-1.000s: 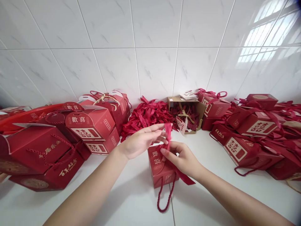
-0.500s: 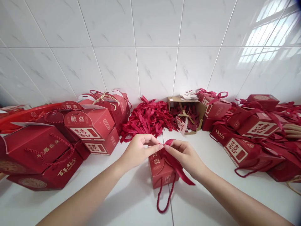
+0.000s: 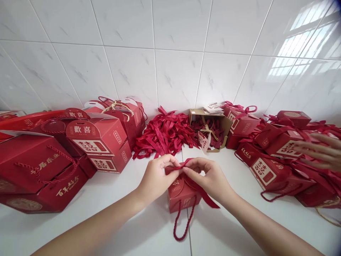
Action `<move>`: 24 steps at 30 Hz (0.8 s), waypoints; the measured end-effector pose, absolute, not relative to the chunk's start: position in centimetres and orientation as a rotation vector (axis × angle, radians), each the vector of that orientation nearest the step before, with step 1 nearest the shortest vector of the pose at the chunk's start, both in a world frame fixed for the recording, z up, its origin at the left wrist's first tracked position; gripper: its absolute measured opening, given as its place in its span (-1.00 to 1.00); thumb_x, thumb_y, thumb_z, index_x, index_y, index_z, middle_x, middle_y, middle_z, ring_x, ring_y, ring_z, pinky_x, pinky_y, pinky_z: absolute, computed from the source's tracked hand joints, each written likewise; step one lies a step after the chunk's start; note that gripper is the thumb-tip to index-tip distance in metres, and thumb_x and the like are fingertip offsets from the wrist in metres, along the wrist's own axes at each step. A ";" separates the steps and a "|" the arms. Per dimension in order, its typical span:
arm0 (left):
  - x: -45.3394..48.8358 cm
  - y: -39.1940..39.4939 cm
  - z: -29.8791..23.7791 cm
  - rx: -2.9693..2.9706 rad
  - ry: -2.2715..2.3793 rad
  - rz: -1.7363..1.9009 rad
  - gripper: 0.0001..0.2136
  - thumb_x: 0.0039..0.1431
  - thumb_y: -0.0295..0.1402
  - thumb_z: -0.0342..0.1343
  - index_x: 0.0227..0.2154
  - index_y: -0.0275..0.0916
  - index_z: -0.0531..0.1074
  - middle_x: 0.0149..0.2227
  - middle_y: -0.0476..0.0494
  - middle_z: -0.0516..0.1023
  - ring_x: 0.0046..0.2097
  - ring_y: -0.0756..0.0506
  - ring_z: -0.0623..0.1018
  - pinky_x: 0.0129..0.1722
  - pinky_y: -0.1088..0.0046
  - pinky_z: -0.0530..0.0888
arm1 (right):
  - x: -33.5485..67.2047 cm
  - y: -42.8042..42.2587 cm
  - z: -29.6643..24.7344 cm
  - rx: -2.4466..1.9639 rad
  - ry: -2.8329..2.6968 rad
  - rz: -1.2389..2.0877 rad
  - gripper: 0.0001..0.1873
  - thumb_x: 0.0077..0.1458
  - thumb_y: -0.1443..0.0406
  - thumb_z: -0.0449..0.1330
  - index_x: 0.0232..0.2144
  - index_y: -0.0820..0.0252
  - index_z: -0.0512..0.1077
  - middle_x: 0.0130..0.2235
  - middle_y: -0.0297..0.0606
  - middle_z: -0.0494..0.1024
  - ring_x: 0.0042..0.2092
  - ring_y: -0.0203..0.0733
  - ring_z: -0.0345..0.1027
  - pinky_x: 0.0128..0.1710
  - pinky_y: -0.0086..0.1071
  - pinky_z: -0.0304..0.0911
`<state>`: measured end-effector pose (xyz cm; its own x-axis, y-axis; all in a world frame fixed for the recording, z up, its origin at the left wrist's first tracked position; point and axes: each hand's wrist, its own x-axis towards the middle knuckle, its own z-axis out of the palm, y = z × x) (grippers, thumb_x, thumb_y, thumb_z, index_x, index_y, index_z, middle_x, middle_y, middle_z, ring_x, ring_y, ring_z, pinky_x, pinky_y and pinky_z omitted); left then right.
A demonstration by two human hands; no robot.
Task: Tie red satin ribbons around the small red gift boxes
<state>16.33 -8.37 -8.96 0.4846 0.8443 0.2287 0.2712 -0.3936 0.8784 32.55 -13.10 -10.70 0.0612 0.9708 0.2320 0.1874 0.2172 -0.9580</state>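
A small red gift box (image 3: 183, 199) with gold lettering stands on the white tiled surface in front of me, its twisted cord handle (image 3: 181, 237) hanging toward me. Over its top lies a dark red ribbon (image 3: 206, 197), one tail trailing down the right side. My left hand (image 3: 161, 176) pinches the ribbon just above the lid. Close against it, my right hand (image 3: 206, 176) pinches a loop of the same ribbon. The fingertips of both hands meet there, and the crossing of the ribbon between them is partly hidden.
Red boxes (image 3: 97, 137) are stacked at the left. A heap of loose ribbons (image 3: 167, 133) lies by the wall, beside an open carton (image 3: 226, 129) of dark red pieces. Ribboned boxes (image 3: 266, 170) are piled at the right, where another person's hand (image 3: 319, 151) reaches in.
My hands have shifted slightly left and the right hand now holds the ribbon as a loop. At the right, the other person's hand has come further into view over the pile. The view has tilted slightly.
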 end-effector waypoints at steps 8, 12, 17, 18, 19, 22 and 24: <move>16.4 -8.5 -9.3 1.967 0.935 0.944 -0.99 0.02 -0.42 0.11 -0.47 -0.22 0.39 -0.41 -0.02 0.55 -0.29 -0.05 0.54 -0.24 0.48 0.46 | 32.3 -13.8 -10.6 -1.324 -1.682 0.468 -0.80 0.02 0.34 0.18 -0.27 0.06 0.53 -0.34 -0.26 0.57 -0.35 -0.17 0.39 -0.30 -0.30 0.27; 16.1 -8.9 -9.3 2.150 1.020 0.934 -0.94 0.02 -0.45 0.07 -0.48 -0.20 0.43 -0.45 0.00 0.54 -0.37 -0.03 0.51 -0.27 0.46 0.43 | 32.4 -13.8 -10.6 -1.335 -1.730 0.386 -0.81 0.06 0.35 0.15 -0.33 0.07 0.56 -0.42 -0.22 0.48 -0.37 -0.16 0.34 -0.36 -0.31 0.24; 16.1 -9.1 -9.4 2.129 1.004 0.905 -0.92 0.08 -0.43 0.00 -0.42 -0.19 0.39 -0.42 -0.02 0.53 -0.41 -0.02 0.50 -0.38 0.50 0.40 | 32.9 -13.2 -10.5 -1.405 -1.651 0.603 -0.87 0.05 0.27 0.18 -0.42 0.11 0.55 -0.31 -0.21 0.42 -0.22 -0.13 0.33 -0.18 -0.24 0.23; 16.2 -9.1 -9.5 2.097 0.975 0.909 -0.91 0.09 -0.45 -0.01 -0.40 -0.20 0.38 -0.39 -0.03 0.53 -0.37 -0.02 0.50 -0.36 0.51 0.40 | 33.0 -13.1 -10.4 -1.387 -1.635 0.686 -0.85 0.06 0.25 0.17 -0.42 0.12 0.54 -0.20 -0.19 0.42 -0.12 -0.11 0.31 -0.08 -0.20 0.19; 16.2 -9.1 -9.5 2.067 0.952 0.916 -0.90 0.09 -0.48 -0.03 -0.38 -0.20 0.37 -0.37 -0.03 0.52 -0.35 -0.02 0.51 -0.35 0.52 0.40 | 33.1 -13.0 -10.4 -1.366 -1.615 0.775 -0.84 0.07 0.23 0.17 -0.43 0.13 0.54 -0.09 -0.17 0.40 -0.02 -0.08 0.27 0.02 -0.18 0.12; 16.5 -8.8 -9.8 2.011 0.918 0.940 -0.85 0.06 -0.54 -0.05 -0.35 -0.21 0.36 -0.35 -0.02 0.49 -0.34 0.00 0.48 -0.33 0.53 0.40 | 33.1 -12.9 -10.4 -1.284 -1.536 1.038 -0.78 0.08 0.18 0.17 -0.46 0.15 0.54 0.13 -0.20 0.26 0.21 -0.05 0.02 0.17 -0.17 -0.06; 16.9 -8.5 -10.1 1.995 0.910 0.962 -0.85 0.07 -0.54 -0.05 -0.36 -0.21 0.36 -0.37 -0.01 0.48 -0.38 0.02 0.46 -0.34 0.53 0.40 | 32.9 -12.9 -10.7 -1.195 -1.477 1.161 -0.75 0.08 0.15 0.17 -0.49 0.16 0.53 0.17 -0.21 0.23 0.26 -0.05 -0.09 0.18 -0.18 -0.07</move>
